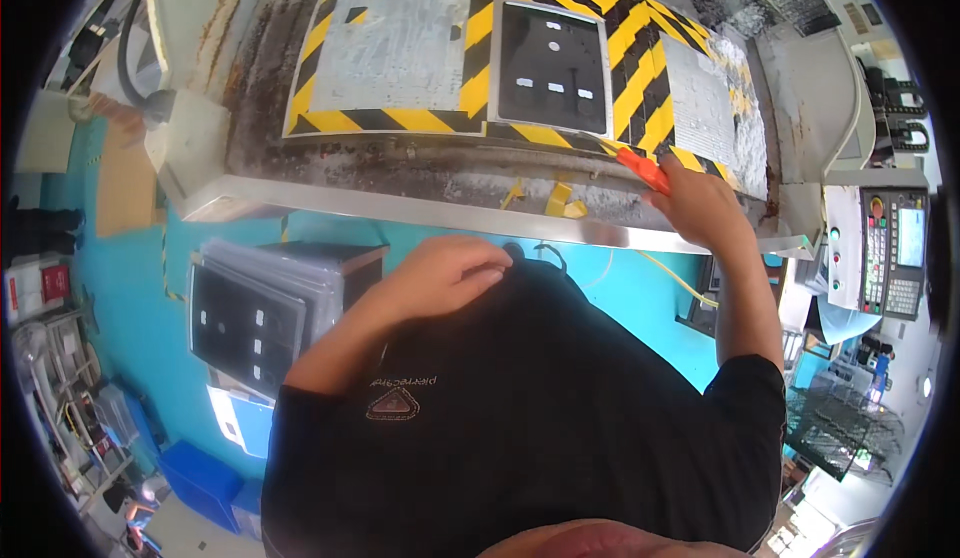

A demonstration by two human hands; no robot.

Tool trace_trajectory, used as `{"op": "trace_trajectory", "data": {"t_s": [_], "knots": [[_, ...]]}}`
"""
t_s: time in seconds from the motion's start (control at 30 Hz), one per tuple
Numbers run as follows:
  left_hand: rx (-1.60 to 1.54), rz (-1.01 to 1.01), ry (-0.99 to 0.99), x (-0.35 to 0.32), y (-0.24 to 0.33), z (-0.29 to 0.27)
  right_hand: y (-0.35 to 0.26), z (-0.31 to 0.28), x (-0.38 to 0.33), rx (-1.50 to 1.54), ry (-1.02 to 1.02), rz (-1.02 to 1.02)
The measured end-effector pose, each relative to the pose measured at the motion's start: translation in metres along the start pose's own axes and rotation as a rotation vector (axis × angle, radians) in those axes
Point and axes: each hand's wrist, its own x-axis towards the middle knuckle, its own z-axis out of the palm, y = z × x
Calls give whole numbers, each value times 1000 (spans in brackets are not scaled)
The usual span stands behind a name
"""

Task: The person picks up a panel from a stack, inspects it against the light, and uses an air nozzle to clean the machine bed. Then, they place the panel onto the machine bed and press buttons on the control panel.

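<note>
My right hand [705, 203] is closed round an orange air blow gun [645, 170] at the near edge of the machine bed. Its thin tip points left, toward the lower right corner of a black panel [552, 68] with several small pale labels. The panel lies flat, framed by yellow-and-black striped tape [390, 121]. My left hand [445, 273] is held in front of my black shirt, its fingers together and loosely curled, with nothing visible in them. Beside the black panel, on its left, is a grey scuffed plate [395, 38].
White shavings [750, 108] lie along the bed's right side. Scraps of yellow tape [565, 201] sit near the metal front rail [420, 216]. Wrapped black panels [250, 313] are stacked at the left. A control console [890, 248] stands at the right. A yellow hose [680, 280] hangs below the rail.
</note>
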Motion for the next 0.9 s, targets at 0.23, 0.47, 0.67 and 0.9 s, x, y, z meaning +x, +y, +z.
{"op": "trace_trajectory", "data": {"t_s": [0.23,0.47,0.67,0.9], "knots": [[63,64,-38,15,-6,-14,50,20,-4,19,-24,148],[-7,74,-74,20,-6,-15,29,97,85,551,165,-184],[-32,73,-69,9,2,-14,54,119,213,646,255,89],[-50,28,-19,-7,2,-22,-30,83,263,478,285,113]]}}
